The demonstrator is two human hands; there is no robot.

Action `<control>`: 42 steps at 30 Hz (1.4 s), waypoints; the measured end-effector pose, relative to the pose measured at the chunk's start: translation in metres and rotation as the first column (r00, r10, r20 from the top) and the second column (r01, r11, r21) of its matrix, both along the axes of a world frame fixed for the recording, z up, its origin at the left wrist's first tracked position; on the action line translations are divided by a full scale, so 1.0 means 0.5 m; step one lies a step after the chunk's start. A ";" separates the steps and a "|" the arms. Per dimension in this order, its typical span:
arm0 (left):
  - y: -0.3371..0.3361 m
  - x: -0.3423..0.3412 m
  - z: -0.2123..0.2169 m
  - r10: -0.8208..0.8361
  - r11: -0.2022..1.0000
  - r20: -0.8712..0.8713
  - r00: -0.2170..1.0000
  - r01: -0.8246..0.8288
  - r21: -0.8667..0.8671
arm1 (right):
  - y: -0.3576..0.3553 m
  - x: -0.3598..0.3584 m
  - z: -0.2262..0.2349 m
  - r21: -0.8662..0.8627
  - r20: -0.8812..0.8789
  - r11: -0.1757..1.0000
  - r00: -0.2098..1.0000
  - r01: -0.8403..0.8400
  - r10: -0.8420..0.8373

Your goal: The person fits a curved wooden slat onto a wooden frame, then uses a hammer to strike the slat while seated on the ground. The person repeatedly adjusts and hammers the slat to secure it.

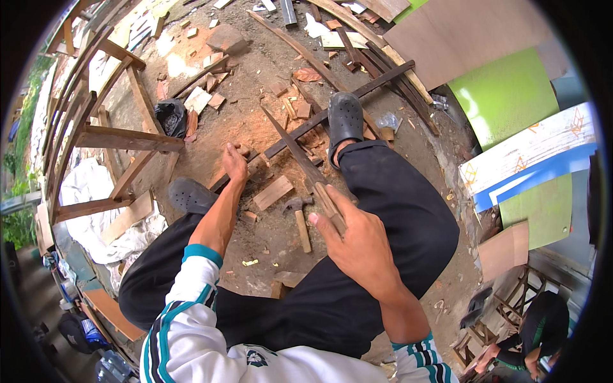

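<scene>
My right hand [361,242] is closed round the wooden handle of a handsaw [295,150], whose narrow blade tapers up and to the left over a dark wooden bar [297,133]. The bar lies slantwise near the ground. My left hand [235,165] is closed on its left end, with the fingers partly hidden. A dark clog [345,118] on my right foot presses on the bar's farther part. Between my feet a hammer [302,223] with a wooden handle lies on the ground, next to a short wooden block [273,193].
Sawdust and several offcuts [198,100] cover the ground ahead. At left stands a wooden frame [121,137] beside white sacking [96,204]. Long strips [399,92] and green boards [507,96] lie at right. Another person [543,329] is at lower right.
</scene>
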State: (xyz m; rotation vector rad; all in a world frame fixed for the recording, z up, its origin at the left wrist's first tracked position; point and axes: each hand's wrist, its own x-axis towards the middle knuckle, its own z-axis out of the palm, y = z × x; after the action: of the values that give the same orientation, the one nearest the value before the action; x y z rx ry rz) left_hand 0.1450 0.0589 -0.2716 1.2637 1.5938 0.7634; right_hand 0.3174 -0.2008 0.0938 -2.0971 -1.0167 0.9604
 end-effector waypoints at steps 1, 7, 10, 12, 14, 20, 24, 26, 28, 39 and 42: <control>-0.019 -0.013 0.012 0.017 1.000 -0.040 0.999 -0.017 -0.007 | -0.001 -0.004 0.002 0.017 0.001 1.000 1.000 -0.001 0.001; -0.144 -0.112 0.049 0.163 0.985 0.031 0.986 -0.162 -0.051 | 0.027 -0.054 0.032 0.080 0.016 0.994 0.997 -0.077 0.076; -0.178 -0.205 0.078 0.154 0.985 -0.174 0.973 -0.165 -0.052 | 0.049 -0.101 0.029 0.108 0.114 0.981 0.983 -0.159 0.147; -0.192 -0.266 0.089 0.185 0.974 -0.072 0.980 -0.192 -0.116 | 0.065 -0.123 0.030 0.080 0.067 0.980 0.982 -0.183 0.178; -0.196 -0.278 0.133 0.173 0.972 0.006 0.985 -0.169 -0.164 | 0.078 -0.138 0.050 0.033 0.080 0.979 0.977 -0.199 0.196; -0.242 -0.366 0.116 0.310 0.937 -0.068 0.948 -0.317 -0.148 | 0.050 -0.149 -0.051 0.045 0.191 0.957 0.943 -0.286 0.273; -0.288 -0.421 0.015 0.488 0.828 0.000 0.873 -0.463 -0.317 | 0.018 -0.110 -0.051 -0.149 0.163 0.944 0.935 -0.293 0.316; -0.306 -0.418 -0.009 0.584 0.735 0.044 0.811 -0.505 -0.453 | 0.010 -0.098 -0.037 -0.175 0.183 0.934 0.921 -0.313 0.343; -0.298 -0.379 -0.011 0.629 0.680 0.066 0.775 -0.507 -0.530 | 0.027 -0.071 -0.028 -0.233 0.274 0.908 0.872 -0.349 0.405; -0.215 -0.320 0.078 -0.038 0.947 -0.345 0.938 -0.076 -0.312 | 0.299 0.069 -0.356 -0.021 0.550 0.857 0.710 -0.515 0.441; -0.191 -0.350 0.047 -0.288 0.904 -0.451 0.845 0.084 -0.419 | 0.366 0.080 -0.454 0.019 0.608 0.773 0.621 -0.634 0.495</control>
State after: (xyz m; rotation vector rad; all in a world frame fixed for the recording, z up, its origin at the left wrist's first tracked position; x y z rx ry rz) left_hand -0.0299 -0.0368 -0.2482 1.3609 1.8764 -0.0370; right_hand 0.3576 -0.0180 -0.1331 -1.9083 -2.1062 0.4013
